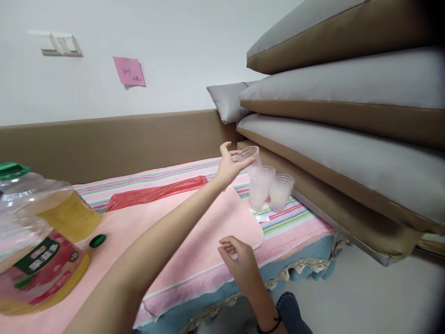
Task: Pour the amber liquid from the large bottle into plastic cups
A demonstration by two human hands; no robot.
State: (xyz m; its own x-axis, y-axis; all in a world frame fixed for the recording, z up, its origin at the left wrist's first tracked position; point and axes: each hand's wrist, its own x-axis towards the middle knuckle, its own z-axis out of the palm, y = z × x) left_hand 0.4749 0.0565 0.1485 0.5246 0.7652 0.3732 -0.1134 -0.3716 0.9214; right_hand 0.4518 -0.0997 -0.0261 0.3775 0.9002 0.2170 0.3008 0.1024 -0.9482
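Note:
My left hand (pixel 230 166) reaches to the far side of the table, its thumb and fingers closed around the rim of a clear plastic cup (pixel 253 162). Just below that cup stand more clear plastic cups (pixel 263 188), with another stack of cups (pixel 281 191) to their right. My right hand (pixel 239 257) hovers near the front edge of the pink mat (pixel 208 236), fingers curled in and nothing visible in them. On the left are two big bottles of yellow juice: a labelled bottle (pixel 45 273) in front and a bottle (pixel 69 211) behind it.
A green cap (pixel 97 240) lies on the mat beside the bottles. Behind it stretches a red plastic bag (pixel 156 192). Thick grey-brown cushions (pixel 333 88) are piled along the right side. A striped cloth (pixel 295 222) with a lace-trimmed blue edge covers the table.

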